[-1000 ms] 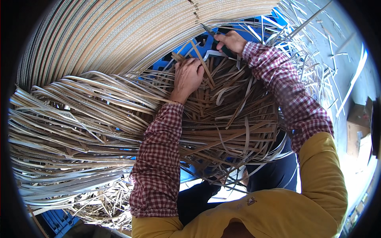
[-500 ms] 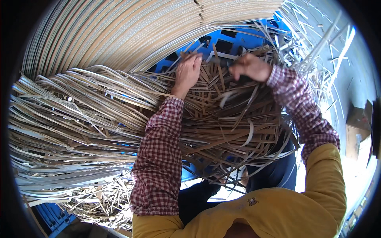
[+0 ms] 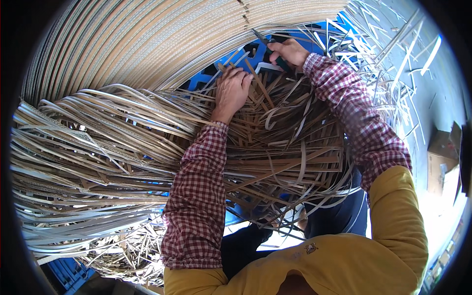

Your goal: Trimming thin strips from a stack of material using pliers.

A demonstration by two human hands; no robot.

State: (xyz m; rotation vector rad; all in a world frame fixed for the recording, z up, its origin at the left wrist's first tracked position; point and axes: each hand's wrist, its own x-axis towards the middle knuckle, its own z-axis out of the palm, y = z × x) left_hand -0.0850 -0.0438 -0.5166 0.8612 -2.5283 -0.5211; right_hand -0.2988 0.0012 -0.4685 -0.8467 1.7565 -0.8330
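In my right hand point(image 3: 291, 52) is a pair of dark-handled hand shears point(image 3: 280, 63), the blades pointing up and left toward the stacked sheets. My fingers are wrapped round the handles. My left hand point(image 3: 230, 92) lies over the bundle of thin cardboard strips point(image 3: 162, 115), its fingers curled closed on strips whose ends stick out past the fingertips. Between and below my hands is a tangle of brown and white strips point(image 3: 290, 123), heaped in front of my body.
A tall curved stack of cardboard sheets point(image 3: 162, 44) fills the far left. Beneath the strips shows a blue plastic pallet point(image 3: 201, 78). Loose offcuts litter the floor point(image 3: 393, 88) at right and lie in a heap point(image 3: 125, 255) at lower left. Cardboard boxes point(image 3: 440, 162) stand at far right.
My right hand has swung up and left with the shears, toward the stack's edge. Strips beneath it have dropped into the tangle. My left hand has stayed nearly in place.
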